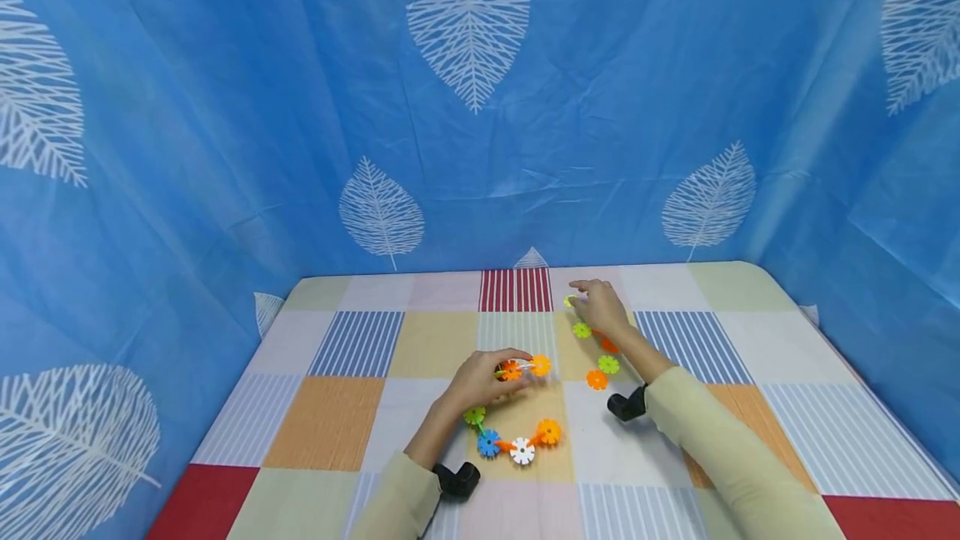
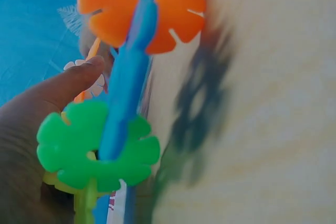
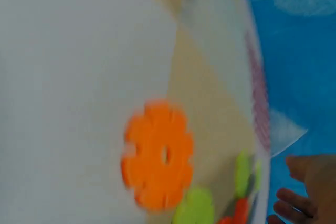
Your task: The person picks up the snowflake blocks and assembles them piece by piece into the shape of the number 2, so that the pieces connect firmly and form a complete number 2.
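My left hand (image 1: 478, 380) grips a chain of flower-shaped plastic interlocking discs joined by short connectors. From its fingertips an orange disc (image 1: 541, 365) sticks out to the right. The chain's nearer part shows a blue disc (image 1: 489, 443), a white disc (image 1: 522, 451) and another orange disc (image 1: 549, 432). In the left wrist view a green disc (image 2: 79, 148) hangs by the palm, joined by a blue connector (image 2: 126, 82). My right hand (image 1: 604, 312) reaches to the far side with loosely extended fingers, beside a yellow-green disc (image 1: 569, 301); whether it touches is unclear.
Loose pieces lie below the right hand: a yellow-green disc (image 1: 582, 330), another lime disc (image 1: 608, 365), an orange disc (image 1: 597, 379) and a red-orange piece (image 1: 609, 345). A patchwork cloth (image 1: 322, 423) covers the table. Blue leaf-print curtains (image 1: 570, 190) enclose it.
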Available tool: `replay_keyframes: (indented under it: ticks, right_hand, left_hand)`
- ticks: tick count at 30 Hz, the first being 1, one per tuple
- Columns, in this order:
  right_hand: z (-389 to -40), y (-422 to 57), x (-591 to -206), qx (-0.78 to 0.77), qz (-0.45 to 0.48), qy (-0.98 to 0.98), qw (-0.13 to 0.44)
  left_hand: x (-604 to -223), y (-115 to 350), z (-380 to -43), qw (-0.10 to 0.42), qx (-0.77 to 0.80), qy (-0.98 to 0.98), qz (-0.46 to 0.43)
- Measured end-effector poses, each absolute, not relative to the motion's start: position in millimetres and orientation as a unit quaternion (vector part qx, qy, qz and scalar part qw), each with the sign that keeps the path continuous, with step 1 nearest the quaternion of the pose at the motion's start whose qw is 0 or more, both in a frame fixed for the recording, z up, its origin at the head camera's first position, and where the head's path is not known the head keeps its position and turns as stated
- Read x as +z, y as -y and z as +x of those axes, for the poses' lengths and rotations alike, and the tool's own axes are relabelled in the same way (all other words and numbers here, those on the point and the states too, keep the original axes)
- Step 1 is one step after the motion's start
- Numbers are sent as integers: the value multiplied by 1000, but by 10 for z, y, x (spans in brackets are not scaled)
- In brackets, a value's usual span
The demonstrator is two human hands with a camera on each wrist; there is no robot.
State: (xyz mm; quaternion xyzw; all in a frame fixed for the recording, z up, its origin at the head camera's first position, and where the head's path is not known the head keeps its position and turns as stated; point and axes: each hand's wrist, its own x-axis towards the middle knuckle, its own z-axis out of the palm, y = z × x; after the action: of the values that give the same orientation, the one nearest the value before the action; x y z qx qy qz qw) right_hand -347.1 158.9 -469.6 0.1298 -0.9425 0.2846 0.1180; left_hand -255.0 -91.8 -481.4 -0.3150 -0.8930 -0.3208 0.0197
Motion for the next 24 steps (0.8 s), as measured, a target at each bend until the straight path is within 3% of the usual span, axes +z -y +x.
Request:
replay_keyframes:
  ticks: [4,8,16,20,24]
  right_hand:
    - [-3618,-1644,-4765,171,129,975,56]
    - [-3638,-1642,-4826,168,116,978,53]
    - [-3493,-1612,-4747,403,94,904,104]
    - [-3150,-1558,-4659,537,159,819,125]
    - [-2827,-1554,-4678,608,232,753,97]
  left_hand:
    - [-4806,885,-2525,20,-320,891,-322]
    - [-4806,859,-2510,16,-325,889,-322]
    - [-4770,854,-2518,30,-320,888,-327]
    - [-4768,851,-2524,41,-329,884,-330]
    - [-4770,837,-2530,53,-343,877,-331]
